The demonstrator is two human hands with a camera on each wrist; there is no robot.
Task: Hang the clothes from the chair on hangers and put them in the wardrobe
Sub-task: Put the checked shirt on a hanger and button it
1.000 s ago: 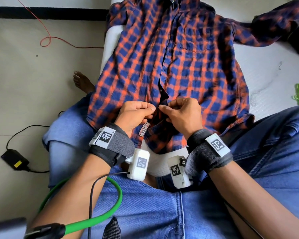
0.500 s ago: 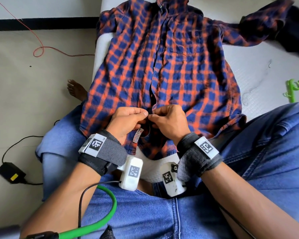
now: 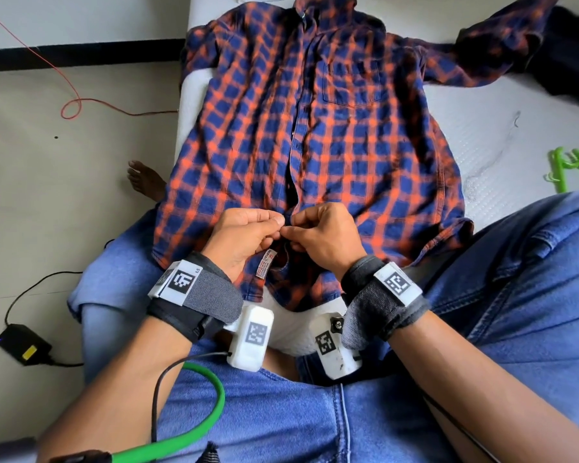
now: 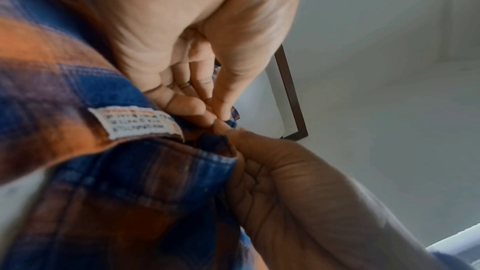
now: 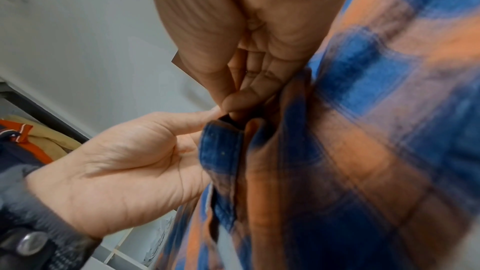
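1. Plaid shirt [image 3: 315, 135] spread front-up on white mattress [image 3: 502, 135], hem over person's lap
2. L hand [image 3: 244, 235] & R hand [image 3: 325, 235] fingertips pinch shirt's front placket near hem
3. Green hanger [image 3: 572, 168] right of shirt

The floor [image 3: 47, 182] is pale and smooth, in soft daylight. A white mattress [image 3: 502, 135] stands to the right of it. Left of the mattress, a thin red wire [image 3: 71, 105] makes a loop on the floor. A dark skirting strip [image 3: 81, 55] runs along the white wall [image 3: 81, 18] behind the wire. Nearer, a black adapter [image 3: 22, 344] with its cable lies on the floor.
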